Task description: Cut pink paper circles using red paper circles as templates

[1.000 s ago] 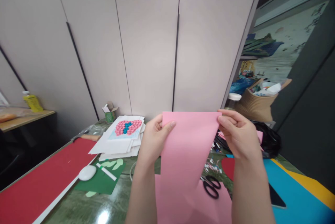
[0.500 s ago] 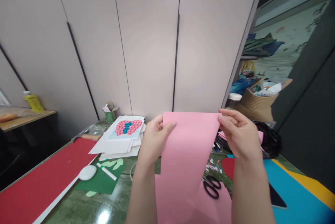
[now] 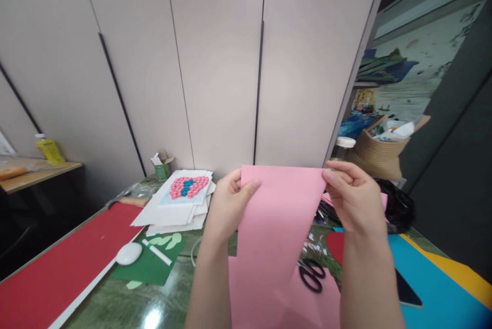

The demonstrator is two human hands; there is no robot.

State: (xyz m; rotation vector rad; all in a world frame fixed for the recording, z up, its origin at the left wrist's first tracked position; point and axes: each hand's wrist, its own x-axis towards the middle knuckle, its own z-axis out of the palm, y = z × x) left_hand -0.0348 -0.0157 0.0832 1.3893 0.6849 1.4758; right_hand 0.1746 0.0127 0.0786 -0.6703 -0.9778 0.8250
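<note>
A sheet of pink paper (image 3: 279,216) hangs upright between my two hands, its lower part curving down toward the table. My left hand (image 3: 229,205) pinches its upper left corner, thumb in front. At the upper right corner, my right hand (image 3: 354,196) grips the edge between thumb and fingers. Beneath it, more pink paper (image 3: 323,301) lies on the table. Black-handled scissors (image 3: 312,275) rest on that paper, their blades partly hidden by the hanging sheet.
On the left lie red sheets (image 3: 77,262), a green sheet (image 3: 154,272) with a white marker (image 3: 157,252), and a white mouse (image 3: 129,253). A paper stack (image 3: 169,216) stands behind. To the right are blue paper (image 3: 434,288), a dark phone-like object (image 3: 407,290) and a black bag (image 3: 400,206).
Both hands and the pink paper have shifted very slightly to the right. The grip on the sheet is the same.
</note>
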